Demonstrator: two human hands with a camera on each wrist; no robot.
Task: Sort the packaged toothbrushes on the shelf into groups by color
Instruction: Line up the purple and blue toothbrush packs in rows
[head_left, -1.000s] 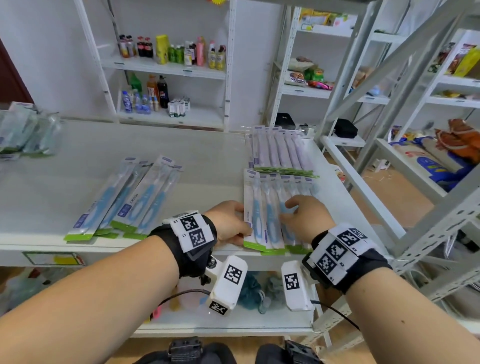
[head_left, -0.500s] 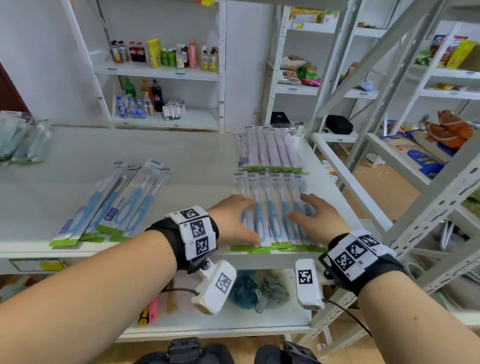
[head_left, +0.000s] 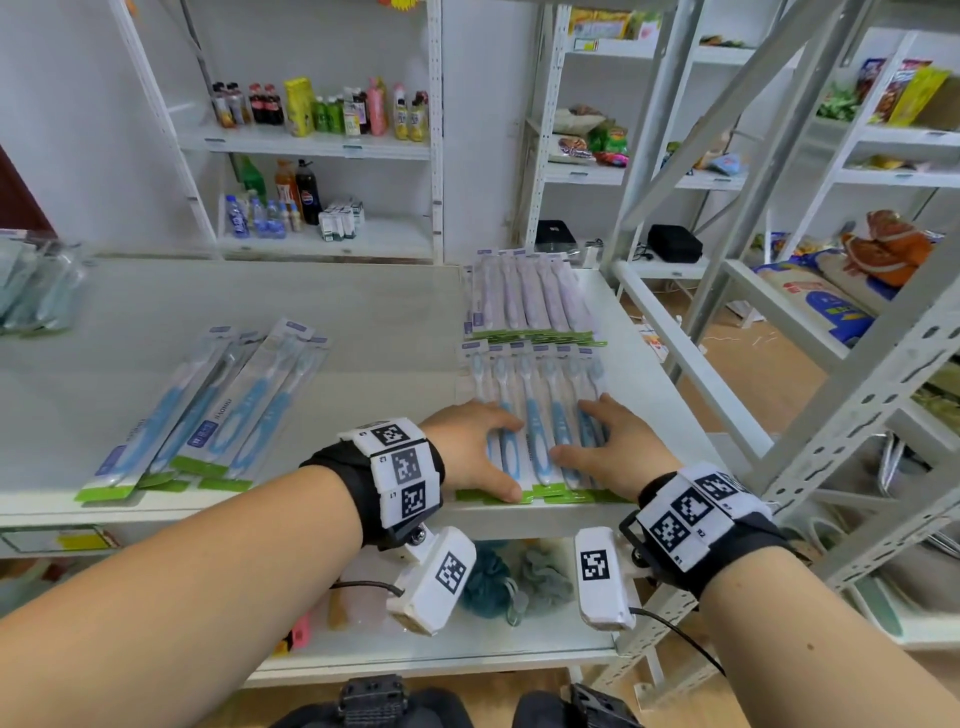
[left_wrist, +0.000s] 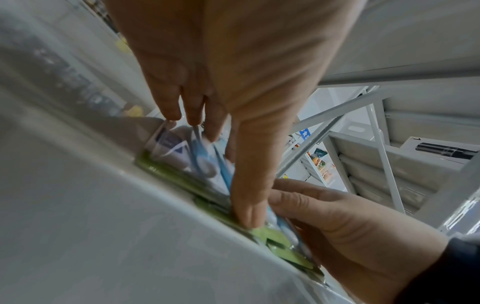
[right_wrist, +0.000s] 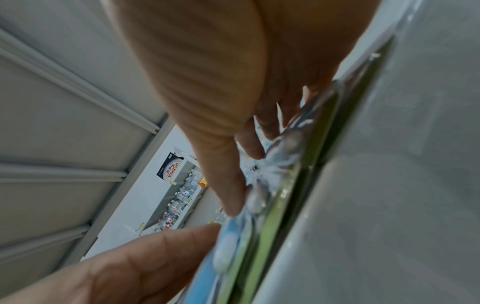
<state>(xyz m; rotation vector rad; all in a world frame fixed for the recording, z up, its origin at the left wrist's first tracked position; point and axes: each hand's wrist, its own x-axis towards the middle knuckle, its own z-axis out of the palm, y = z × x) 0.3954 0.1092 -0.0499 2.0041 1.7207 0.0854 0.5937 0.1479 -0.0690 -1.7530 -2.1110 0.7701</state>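
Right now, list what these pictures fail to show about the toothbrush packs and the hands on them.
- Head view: the left hand and right hand cover the lower part of the blue row, so its count is uncertain.
- Head view: the pack print is too small to read.
- Head view: the far-left packs are cut off by the edge and blurred; colour unclear.
- Wrist views: the packs are blurred, and the palms block most of the row.

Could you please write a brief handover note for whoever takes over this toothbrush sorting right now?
Left hand and right hand: both flat, fingers straight, pressing on the near row of blue packaged toothbrushes at the white shelf front edge.
Done: pale lilac packaged toothbrushes lined up behind that row.
Left: the loose fan of blue packaged toothbrushes further left probably still needs joining; blurred packs at far left are unclear.
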